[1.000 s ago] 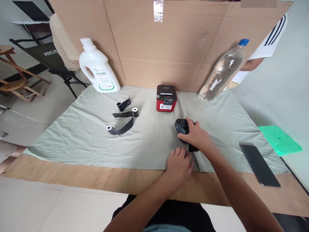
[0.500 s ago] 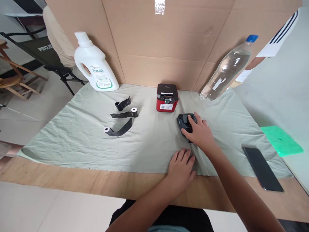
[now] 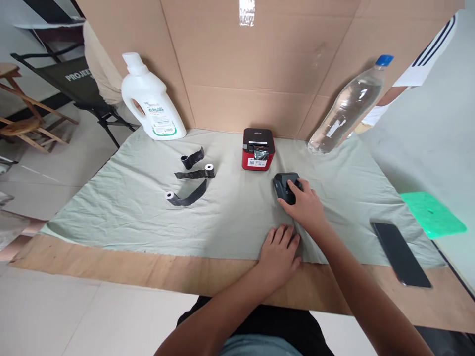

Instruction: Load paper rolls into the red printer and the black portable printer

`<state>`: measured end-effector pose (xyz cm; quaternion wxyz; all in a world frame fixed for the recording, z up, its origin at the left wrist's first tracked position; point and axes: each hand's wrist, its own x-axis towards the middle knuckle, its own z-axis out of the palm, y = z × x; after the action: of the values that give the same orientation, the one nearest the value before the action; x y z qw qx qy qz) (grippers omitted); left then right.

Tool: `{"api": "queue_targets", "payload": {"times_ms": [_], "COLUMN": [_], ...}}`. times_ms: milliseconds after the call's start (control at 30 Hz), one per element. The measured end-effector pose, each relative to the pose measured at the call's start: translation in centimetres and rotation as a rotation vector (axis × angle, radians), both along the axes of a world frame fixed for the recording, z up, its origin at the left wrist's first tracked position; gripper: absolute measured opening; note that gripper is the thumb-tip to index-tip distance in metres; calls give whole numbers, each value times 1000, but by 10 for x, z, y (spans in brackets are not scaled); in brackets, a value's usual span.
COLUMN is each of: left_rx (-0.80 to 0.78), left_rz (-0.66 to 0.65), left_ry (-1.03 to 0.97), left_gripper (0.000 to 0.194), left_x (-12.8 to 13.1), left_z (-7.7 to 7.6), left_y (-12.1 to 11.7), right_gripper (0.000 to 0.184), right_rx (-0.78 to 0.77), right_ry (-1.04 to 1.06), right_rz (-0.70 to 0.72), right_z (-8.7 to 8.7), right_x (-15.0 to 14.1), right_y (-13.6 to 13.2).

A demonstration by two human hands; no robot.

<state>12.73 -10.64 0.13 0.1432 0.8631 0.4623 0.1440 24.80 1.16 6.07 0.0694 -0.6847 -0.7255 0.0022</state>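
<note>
My right hand [image 3: 308,202] is on a small black device that looks like a portable printer [image 3: 281,187], with the thumb at its near edge and fingers over its top and right side. Part of the device is hidden under that hand. Closer to the table edge, my left hand [image 3: 280,249] lies flat on the cloth, fingers spread, holding nothing. Behind the device stands a red and black printer [image 3: 259,150] with a label on its front. Off to the left lie three small rolls with black strips partly unwound: a far roll [image 3: 193,158], a middle roll [image 3: 196,173] and a near roll [image 3: 187,199].
A white detergent bottle [image 3: 156,106] and a clear plastic bottle [image 3: 347,111] stand against the cardboard panel [image 3: 245,64]. A phone [image 3: 401,253] lies at the right, beside a green sheet [image 3: 432,214]. Other people are partly visible beyond the panel.
The top of the black device looks smoother and more closed than before. My right hand stays on it, and my left hand keeps its place. The view has shifted slightly.
</note>
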Motion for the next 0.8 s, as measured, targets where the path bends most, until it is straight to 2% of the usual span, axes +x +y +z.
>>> {"api": "queue_targets", "payload": {"times_ms": [100, 200, 333, 433, 533, 667, 800], "left_rx": [40, 40, 40, 40, 39, 41, 44], "left_rz": [-7, -18, -18, -6, 2, -5, -7], "left_ry": [81, 123, 121, 127, 143, 148, 145], "left_gripper": [60, 65, 64, 64, 64, 65, 62], "left_x": [3, 4, 6, 9, 11, 10, 10], "left_z": [-4, -5, -6, -8, -9, -9, -11], "left_y": [-5, -8, -10, -11, -12, -12, -10], "right_gripper": [75, 76, 64, 64, 67, 67, 66], "right_rx": [47, 83, 145, 205, 240, 209, 190], "right_ry": [40, 93, 194, 219, 231, 212, 205], "right_rz": [-50, -62, -64, -100, -138, -159, -161], "right_z": [-9, -15, -4, 7, 9, -5, -24], "right_x": [-3, -4, 6, 15, 20, 20, 16], "right_y": [-2, -3, 11, 42, 84, 133, 155]}}
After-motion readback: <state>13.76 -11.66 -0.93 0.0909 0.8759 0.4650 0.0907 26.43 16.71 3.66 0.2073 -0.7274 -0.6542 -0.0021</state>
